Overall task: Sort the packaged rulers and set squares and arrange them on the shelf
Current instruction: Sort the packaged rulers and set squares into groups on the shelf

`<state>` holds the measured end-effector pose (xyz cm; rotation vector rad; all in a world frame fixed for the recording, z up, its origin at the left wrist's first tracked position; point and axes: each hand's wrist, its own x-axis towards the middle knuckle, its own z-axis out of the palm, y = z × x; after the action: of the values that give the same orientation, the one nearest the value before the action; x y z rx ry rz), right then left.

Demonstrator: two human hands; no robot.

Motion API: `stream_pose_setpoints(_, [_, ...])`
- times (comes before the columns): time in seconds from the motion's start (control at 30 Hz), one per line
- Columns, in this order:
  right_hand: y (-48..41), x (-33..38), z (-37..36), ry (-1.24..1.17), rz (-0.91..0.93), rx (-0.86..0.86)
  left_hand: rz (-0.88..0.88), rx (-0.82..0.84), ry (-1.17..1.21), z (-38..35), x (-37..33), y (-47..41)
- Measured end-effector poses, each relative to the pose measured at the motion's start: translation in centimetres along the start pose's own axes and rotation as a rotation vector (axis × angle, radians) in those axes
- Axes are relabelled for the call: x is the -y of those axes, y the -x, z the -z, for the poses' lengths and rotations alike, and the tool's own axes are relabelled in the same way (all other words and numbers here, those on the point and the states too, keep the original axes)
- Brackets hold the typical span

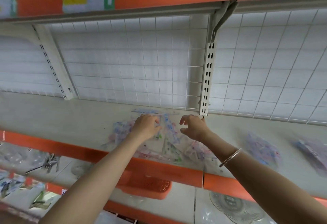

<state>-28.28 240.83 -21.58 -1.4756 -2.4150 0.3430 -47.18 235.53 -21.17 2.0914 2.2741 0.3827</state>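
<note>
Shelf [62, 117] — ruler packets [172, 140] blurred, overlapping

A loose heap of clear plastic packets [169, 144] holding pastel rulers and set squares sprawls flat across the middle of the off-white metal shelf [53, 115], reaching its orange front lip. The left hand [146, 125] grips one packet near the heap's back. Two more blurred packets [261, 145] lie apart to the right.

arms: bare, no sleeves | right wrist: thin silver bangle [230, 158]
</note>
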Motion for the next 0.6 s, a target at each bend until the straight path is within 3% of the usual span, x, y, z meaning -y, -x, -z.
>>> stream_pose_setpoints(0.2, [-1.1, 1.7, -1.2, 0.033, 0.04, 0.041, -0.009, 0.042, -0.127, 0.7, 2.4, 0.0])
stream_pose_setpoints(0.4, [-2.1, 3.3, -2.6, 0.069, 0.022, 0.094, 0.061, 0.195, -0.222, 0.7, 4.0, 0.1])
stream_pose_setpoints(0.6, [-3.1, 4.0, -3.4, 0.083, -0.061, 0.113, 0.097, 0.264, -0.125, 0.0, 4.6, -0.2])
